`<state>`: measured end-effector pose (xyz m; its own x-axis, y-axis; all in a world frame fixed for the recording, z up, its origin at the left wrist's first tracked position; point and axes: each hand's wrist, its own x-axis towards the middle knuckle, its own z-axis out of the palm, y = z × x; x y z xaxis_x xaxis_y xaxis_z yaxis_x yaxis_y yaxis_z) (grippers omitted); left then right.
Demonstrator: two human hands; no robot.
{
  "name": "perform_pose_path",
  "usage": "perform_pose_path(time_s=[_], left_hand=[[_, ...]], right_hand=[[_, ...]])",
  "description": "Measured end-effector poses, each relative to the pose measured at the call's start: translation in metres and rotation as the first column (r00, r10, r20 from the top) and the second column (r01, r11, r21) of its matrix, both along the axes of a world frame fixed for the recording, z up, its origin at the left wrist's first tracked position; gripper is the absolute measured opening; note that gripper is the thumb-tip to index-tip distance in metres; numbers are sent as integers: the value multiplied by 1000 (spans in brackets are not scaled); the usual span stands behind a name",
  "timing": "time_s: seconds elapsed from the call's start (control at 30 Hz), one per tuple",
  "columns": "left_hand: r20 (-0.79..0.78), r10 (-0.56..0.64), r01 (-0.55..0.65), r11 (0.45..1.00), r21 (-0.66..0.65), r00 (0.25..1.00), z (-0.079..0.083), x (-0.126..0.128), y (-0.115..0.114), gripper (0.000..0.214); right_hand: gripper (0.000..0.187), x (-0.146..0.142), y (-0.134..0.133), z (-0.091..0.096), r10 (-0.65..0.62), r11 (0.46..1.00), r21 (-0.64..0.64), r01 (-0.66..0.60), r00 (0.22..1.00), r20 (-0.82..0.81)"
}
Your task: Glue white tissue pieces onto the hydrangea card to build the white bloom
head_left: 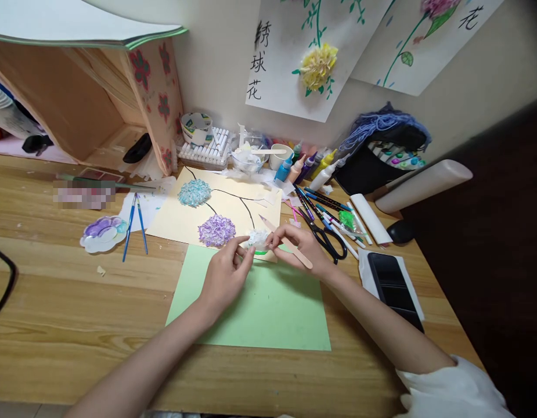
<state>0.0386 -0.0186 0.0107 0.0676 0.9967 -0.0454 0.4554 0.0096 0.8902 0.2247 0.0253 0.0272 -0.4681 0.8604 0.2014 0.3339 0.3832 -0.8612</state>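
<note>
Fingers curled, thumb toward index, my left hand is at the left side of a crumpled white tuft, perhaps tissue paper; what it pinches, if anything, is hidden. Across the tuft, my right hand is closed with a flat wooden craft stick lodged between its fingers. Its fingertips pinch close to the tuft's right edge. A green curved edge shows under the tuft. Beneath lies a cream sheet with drawn dark stems, a blue textured flower and a purple one. Nearer me is a green sheet.
Black-handled scissors and several pens lie right of the hands. Paint bottles and a bowl stand behind. Leftward are a paint palette and two brushes. A black case lies at the right.
</note>
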Motion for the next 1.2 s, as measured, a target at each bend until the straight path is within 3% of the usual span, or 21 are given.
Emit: perform_pose_path(time_s=[0.1,0.2,0.3,0.43,0.63,0.9,1.2], left_hand=[[107,-29,38,996,-85,994,-1,2,-1,27],[111,14,-2,994,-112,994,-5,3,-2,26],[53,42,-35,992,-124,998,-9,2,-2,25],[-28,56,-59,991,-118,998,-13,1,-1,25],[-54,70,-76,990,-117,996,-17,2,2,25],[-73,68,-75,992,-104,995,-17,3,6,25],[-195,54,-66,996,-55,979,-15,1,5,24]], right_hand=[[7,-4,-5,1,15,1000,-2,-14,999,40],[3,-6,-5,0,2,999,43,-5,996,87],[19,-3,-8,-1,2,996,84,-10,996,85],[45,1,-12,-2,101,972,212,-101,995,9],[41,-5,-8,-8,179,902,376,-214,976,127],[42,-10,-4,-15,141,880,413,-235,960,244],[46,-14,1,-15,116,885,400,-237,946,303]])
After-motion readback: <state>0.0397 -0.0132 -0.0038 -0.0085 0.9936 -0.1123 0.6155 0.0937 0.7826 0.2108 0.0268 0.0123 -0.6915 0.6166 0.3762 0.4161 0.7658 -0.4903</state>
